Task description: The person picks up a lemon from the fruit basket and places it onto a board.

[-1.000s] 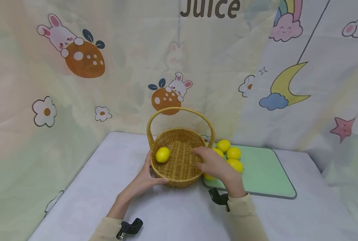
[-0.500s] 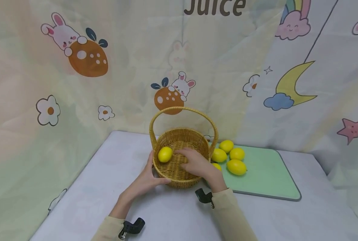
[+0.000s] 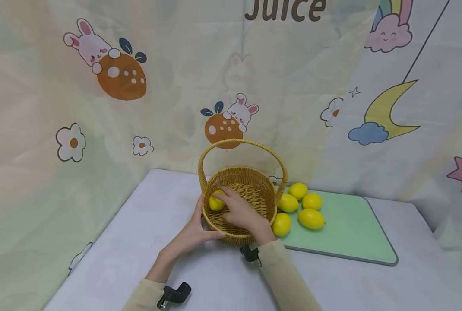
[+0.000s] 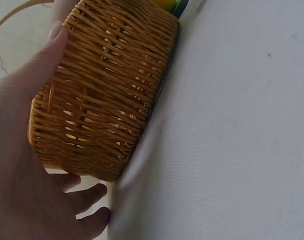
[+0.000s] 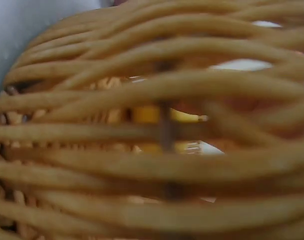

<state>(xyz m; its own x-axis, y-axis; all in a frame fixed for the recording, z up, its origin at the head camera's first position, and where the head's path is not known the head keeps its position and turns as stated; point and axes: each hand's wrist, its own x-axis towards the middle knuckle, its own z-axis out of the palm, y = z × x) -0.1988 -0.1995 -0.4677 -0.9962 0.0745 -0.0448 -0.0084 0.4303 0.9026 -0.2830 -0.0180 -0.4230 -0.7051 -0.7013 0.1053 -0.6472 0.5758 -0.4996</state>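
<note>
Wicker basket [image 3: 242, 203] sits mid-frame on the white bench [image 3: 145, 242], handle upright. Left hand [image 3: 194, 233] is pressed against the basket's outer wall at lower left, thumb up along the weave, fingers relaxed and spread, steadying it. The left wrist view shows the same: palm [image 4: 22, 165] flat on the wicker [image 4: 107, 90], nothing gripped.

Right hand [image 3: 240, 212] is inside the basket, fingers reaching toward the left side and touching the lemon [image 3: 215, 202] that lies there. Whether the fingers are closed round it or just resting on it, cannot tell; they cover most of it. Right wrist view is only blurred wicker with a bit of yellow [image 5: 147, 115] behind the strands.

Five more lemons [image 3: 311, 218] lie just right of the basket, on the left end of the green mat [image 3: 351, 233].

Step in hand, as it looks: handling the one lemon in the basket while the other hand braces the wall. Next move needs the right hand to clear the rim and the handle arch without knocking the basket.
</note>
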